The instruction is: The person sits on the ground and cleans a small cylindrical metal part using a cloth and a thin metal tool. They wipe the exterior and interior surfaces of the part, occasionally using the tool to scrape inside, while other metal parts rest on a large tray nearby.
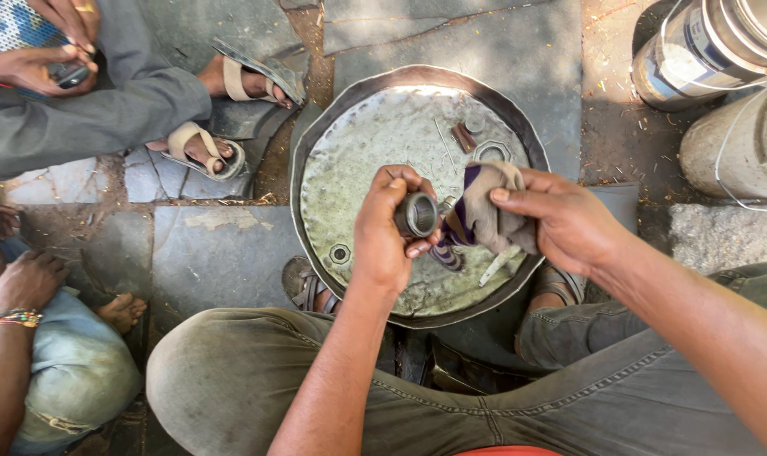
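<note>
The left hand (383,232) grips a short metal ring (417,214), fingers curled over its top and thumb under it, its open bore turned toward the camera. The right hand (565,221) is closed around a striped rag (481,218), pinching it between thumb and fingers; the rag's near end touches the ring and a twisted tail hangs down just below it. Both hands hover over a round metal pan (400,139) that lies on the stone floor (223,253) between the person's knees.

In the pan, far of the hands, lie a hex nut (491,153), a small rusty piece (463,137) and a small round washer (475,123), close together. Another small nut (339,253) lies at the pan's near left edge.

At the far right stand two paint cans (704,46), side by side, with wire handles. At the far left sits another person in grey trousers and sandals (199,145), their hands holding a small dark thing (67,74). At the near left a third person's arm wears a beaded bracelet (12,318).
</note>
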